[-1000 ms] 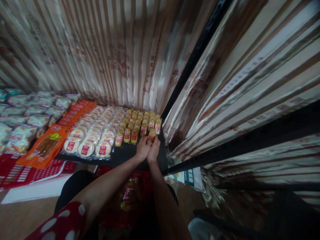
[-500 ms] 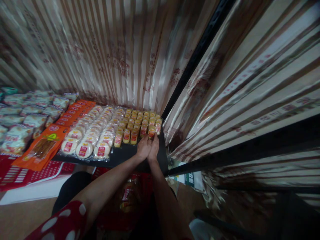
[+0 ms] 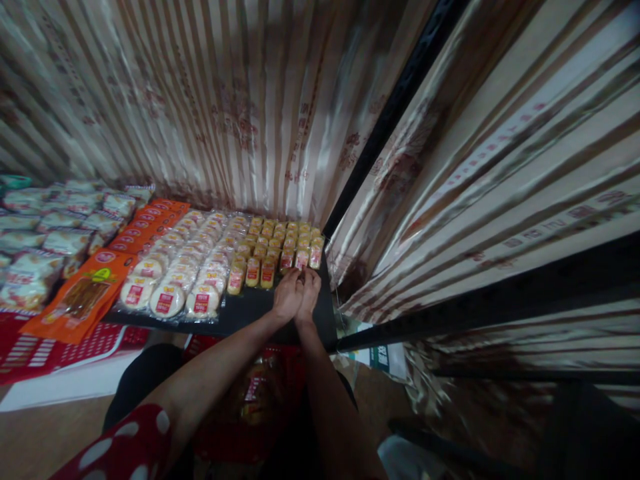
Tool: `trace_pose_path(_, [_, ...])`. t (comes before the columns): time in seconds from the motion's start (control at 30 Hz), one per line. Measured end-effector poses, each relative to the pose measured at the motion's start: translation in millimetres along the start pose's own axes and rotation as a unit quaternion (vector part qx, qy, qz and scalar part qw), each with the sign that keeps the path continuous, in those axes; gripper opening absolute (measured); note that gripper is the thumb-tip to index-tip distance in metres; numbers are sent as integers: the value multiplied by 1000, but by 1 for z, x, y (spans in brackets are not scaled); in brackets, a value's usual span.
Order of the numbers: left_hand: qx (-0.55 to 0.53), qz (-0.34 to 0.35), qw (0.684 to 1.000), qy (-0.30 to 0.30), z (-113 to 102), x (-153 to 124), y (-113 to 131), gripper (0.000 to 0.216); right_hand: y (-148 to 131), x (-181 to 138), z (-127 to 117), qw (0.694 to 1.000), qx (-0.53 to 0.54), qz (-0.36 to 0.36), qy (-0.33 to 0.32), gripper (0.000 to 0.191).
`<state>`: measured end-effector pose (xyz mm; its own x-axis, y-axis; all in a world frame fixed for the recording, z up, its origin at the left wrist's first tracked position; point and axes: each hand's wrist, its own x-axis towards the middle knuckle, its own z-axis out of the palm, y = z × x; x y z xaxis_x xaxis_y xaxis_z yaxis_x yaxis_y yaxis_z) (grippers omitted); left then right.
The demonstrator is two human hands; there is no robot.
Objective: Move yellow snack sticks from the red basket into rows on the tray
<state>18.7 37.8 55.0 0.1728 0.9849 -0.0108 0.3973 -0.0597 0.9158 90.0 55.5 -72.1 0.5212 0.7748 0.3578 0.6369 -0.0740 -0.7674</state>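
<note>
My left hand [image 3: 289, 295] and my right hand [image 3: 309, 293] lie side by side at the front edge of a block of small wrapped yellow cakes [image 3: 267, 272]. The left fingers are bent inward, and their tips are hidden behind the knuckles; whether they hold something I cannot make out. On the right hand the fingers point forward, slightly bent, just short of a wrapped cake [image 3: 301, 258] with a red label. The cakes stand in several rows on a black shelf [image 3: 245, 310]. Both hands are touching or nearly so.
Left of the cakes are rows of round wrapped pastries [image 3: 203, 301], orange packets [image 3: 80, 293] and white bags [image 3: 33, 277]. A red basket [image 3: 30, 350] sits lower left; another red basket [image 3: 235, 440] holds packets beneath my arms. A black post [image 3: 370, 140] and striped plastic sheeting [image 3: 260, 100] border the shelf.
My right hand has drawn back slightly from the front cake at the right, its fingers now bent rather than reaching alongside it. The left hand has barely moved.
</note>
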Motion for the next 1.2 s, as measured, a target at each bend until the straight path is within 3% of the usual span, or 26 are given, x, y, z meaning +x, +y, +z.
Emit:
trace_pose_path(0.57, [-32,25,999,-3,5,2,-18,40,-5,0,-6,999,18,-20,-17,41])
trace_pose_path(0.77, [-7,27,1000,-3,6,-3,-38,34,-12,-9,-14,999,-2,-22,-25,38])
trace_pose_path(0.97, [80,32,995,-42,7,-20,-50,35,-19,-28,-26,999,-18,-6,-29,39])
trace_pose_path(1.2, [99,63,992,-42,-2,-59,-64,33,-28,-69,-40,998,42,11,-35,39])
